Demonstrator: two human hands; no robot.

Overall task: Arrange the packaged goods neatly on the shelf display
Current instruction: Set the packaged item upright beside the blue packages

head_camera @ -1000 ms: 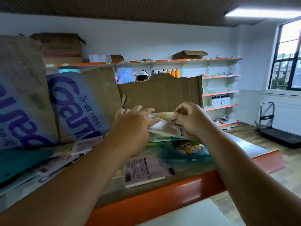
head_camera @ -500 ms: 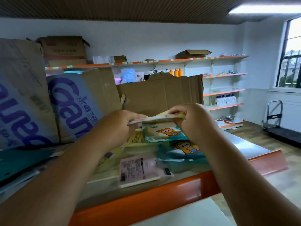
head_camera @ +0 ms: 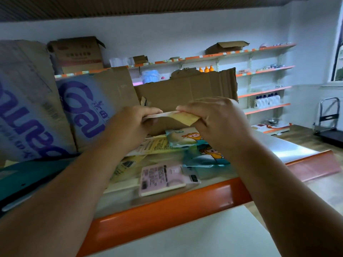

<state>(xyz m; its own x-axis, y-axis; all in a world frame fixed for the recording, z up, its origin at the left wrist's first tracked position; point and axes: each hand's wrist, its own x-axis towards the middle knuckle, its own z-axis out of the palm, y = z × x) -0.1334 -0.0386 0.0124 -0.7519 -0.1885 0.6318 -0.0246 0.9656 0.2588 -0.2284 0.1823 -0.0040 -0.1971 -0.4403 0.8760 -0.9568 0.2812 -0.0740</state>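
Note:
Both hands hold a flat yellow packet [head_camera: 182, 118] edge-on above the shelf [head_camera: 167, 206]. My left hand [head_camera: 137, 123] pinches its left end, and my right hand [head_camera: 213, 119] grips its right end. Below them on the metal shelf top lie more flat packets: two teal ones with a cartoon figure [head_camera: 185, 137] [head_camera: 206, 157], yellow ones [head_camera: 156, 147], and a pink one [head_camera: 163, 178] nearest the orange front edge.
Cardboard boxes with purple lettering [head_camera: 89, 108] stand at the left, and a torn brown carton [head_camera: 187, 93] stands behind the packets. Teal packs [head_camera: 27, 175] lie at the far left. Wall shelves [head_camera: 263, 91] with bottles and a trolley [head_camera: 328, 123] are across the room.
Both hands have lifted the yellow packet higher off the pile, uncovering the teal cartoon packets beneath. The view has shifted slightly left.

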